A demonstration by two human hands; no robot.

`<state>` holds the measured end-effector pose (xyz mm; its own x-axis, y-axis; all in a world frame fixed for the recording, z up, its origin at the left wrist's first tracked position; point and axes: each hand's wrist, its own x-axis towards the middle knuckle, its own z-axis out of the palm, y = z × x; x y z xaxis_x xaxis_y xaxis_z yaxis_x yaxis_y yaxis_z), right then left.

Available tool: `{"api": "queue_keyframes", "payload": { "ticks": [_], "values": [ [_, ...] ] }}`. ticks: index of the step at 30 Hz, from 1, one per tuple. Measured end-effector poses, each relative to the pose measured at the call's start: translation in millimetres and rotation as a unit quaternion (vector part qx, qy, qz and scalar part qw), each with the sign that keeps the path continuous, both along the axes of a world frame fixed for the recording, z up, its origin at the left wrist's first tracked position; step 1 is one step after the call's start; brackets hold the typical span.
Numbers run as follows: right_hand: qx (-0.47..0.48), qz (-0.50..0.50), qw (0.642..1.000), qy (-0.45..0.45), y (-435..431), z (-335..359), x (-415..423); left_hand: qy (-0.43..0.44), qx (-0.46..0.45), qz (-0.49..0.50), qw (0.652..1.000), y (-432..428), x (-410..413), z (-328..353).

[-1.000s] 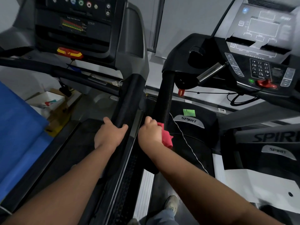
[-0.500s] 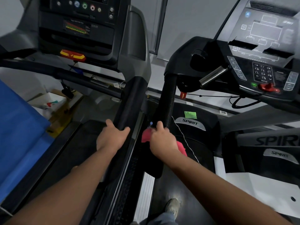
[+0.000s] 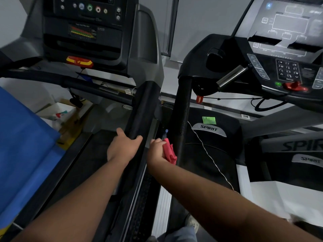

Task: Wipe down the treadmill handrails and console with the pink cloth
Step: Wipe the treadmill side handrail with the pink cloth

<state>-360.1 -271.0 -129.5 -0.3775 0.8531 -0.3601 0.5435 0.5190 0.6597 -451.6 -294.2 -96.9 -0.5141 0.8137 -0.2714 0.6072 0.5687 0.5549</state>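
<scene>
Far left: a blue sheet [image 3: 22,154] fills the lower left corner, with a cardboard box [image 3: 57,112] on the floor just beyond it

Upper left: the left console [image 3: 83,32], dark, carries a row of round buttons near its top edge and a red-and-yellow safety key [image 3: 79,61] at its lower edge

Centre left: the left treadmill handrail [image 3: 141,110], black and padded, runs from the console's right corner down toward the viewer. The left hand [image 3: 122,149] grips it, fingers curled over the top and thumb on the rail's left side

Centre: the right hand [image 3: 155,152] holds the pink cloth [image 3: 170,151] bunched in its curled fingers. The cloth lies against the left side of the right treadmill handrail [image 3: 181,105], low on the rail

Centre right: a motor cover [image 3: 209,129] marked SPIRIT, a green sticker [image 3: 208,120] just above the badge, and a thin white cord [image 3: 209,154] trailing across the cover

Upper right: the right console [image 3: 286,32], with a grey display panel, a keypad and a red stop key [image 3: 293,85] at its front edge. A silver grip bar [image 3: 231,75] projects from its lower left corner

Bottom edge: a shoe [image 3: 192,222] beneath the right forearm
</scene>
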Motion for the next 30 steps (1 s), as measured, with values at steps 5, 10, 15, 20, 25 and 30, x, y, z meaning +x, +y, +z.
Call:
{"api": "queue_keyframes", "payload": {
  "ticks": [5, 10, 15, 20, 25, 30],
  "values": [
    [-0.055, 0.015, 0.998, -0.038, -23, -1, -3, -0.001, -0.001, -0.003, 1.000, -1, 0, 2],
    [-0.046, 0.082, 0.971, 0.219, -60, 19, 37, -0.005, -0.003, 0.002, 1.000, 1, -1, 0],
    [-0.043, -0.016, 0.904, 0.425, -47, 40, 74, -0.009, 0.001, 0.001, 1.000, 0, 0, 0],
    [0.027, -0.108, 0.884, 0.454, -20, 39, 74, -0.001, 0.004, 0.003, 1.000, 1, 0, -2],
    [-0.009, -0.011, 0.953, 0.302, -34, 33, 41, 0.003, 0.007, 0.002, 1.000, -3, 0, -2],
    [-0.031, 0.070, 0.930, 0.360, -62, 20, 58, 0.001, 0.004, 0.009, 1.000, -4, 0, -1]
  ]
}}
